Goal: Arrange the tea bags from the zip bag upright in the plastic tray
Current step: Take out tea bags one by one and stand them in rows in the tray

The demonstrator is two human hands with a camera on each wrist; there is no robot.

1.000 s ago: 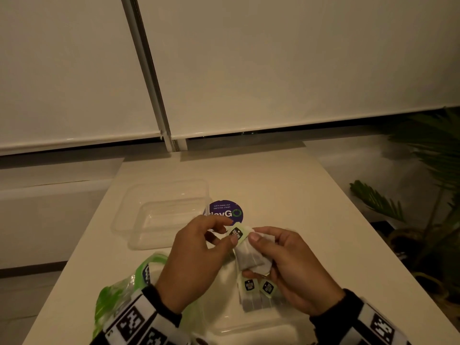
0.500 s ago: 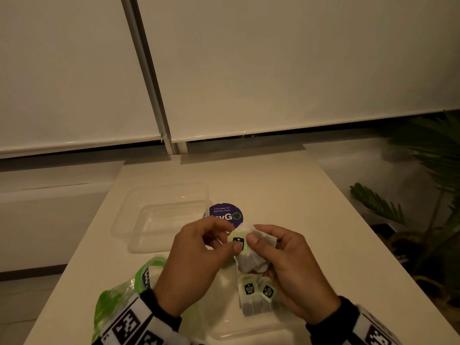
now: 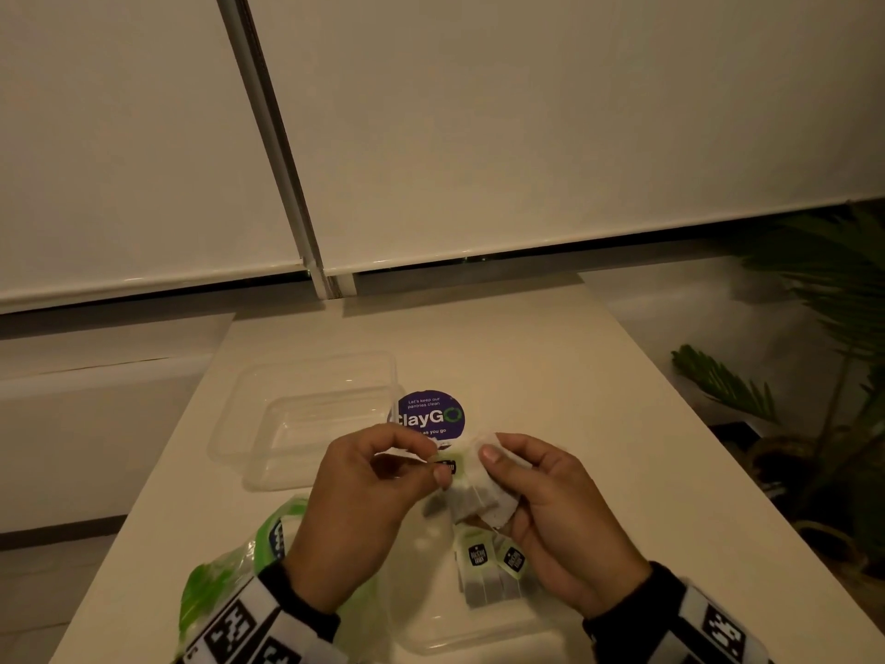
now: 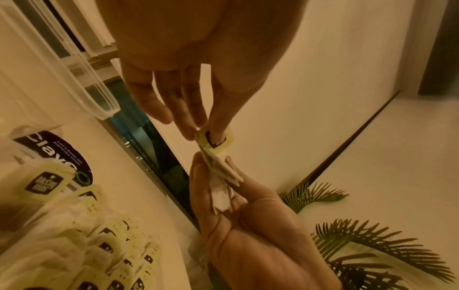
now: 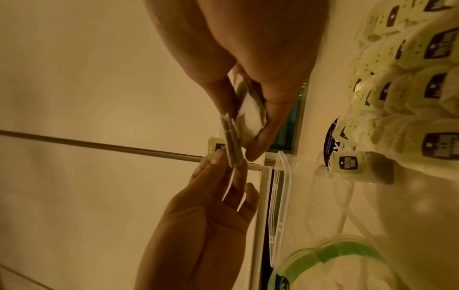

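My right hand (image 3: 498, 486) holds a small bundle of white tea bags (image 3: 479, 500) above the near clear plastic tray (image 3: 479, 632). My left hand (image 3: 438, 464) pinches the pale green tag (image 3: 450, 467) at the bundle's top between thumb and fingers. The left wrist view shows the tag (image 4: 218, 140) pinched and the tea bags (image 4: 221, 176) in my right hand (image 4: 223, 188). In the right wrist view the tea bags (image 5: 249, 115) sit between thumb and fingers. Several tea bags (image 3: 488, 567) stand upright in the tray. The green-topped zip bag (image 3: 225, 572) lies at my left wrist.
A second clear plastic container (image 3: 311, 414) sits on the white table (image 3: 550, 376) behind my left hand. A round purple sticker (image 3: 431, 414) lies next to it. A potted palm (image 3: 790, 376) stands beyond the table's right edge. Blinds cover the window behind.
The bundle and both hands have dropped slightly toward me. My left thumb has closed onto the green tag and drawn it a little to the left.
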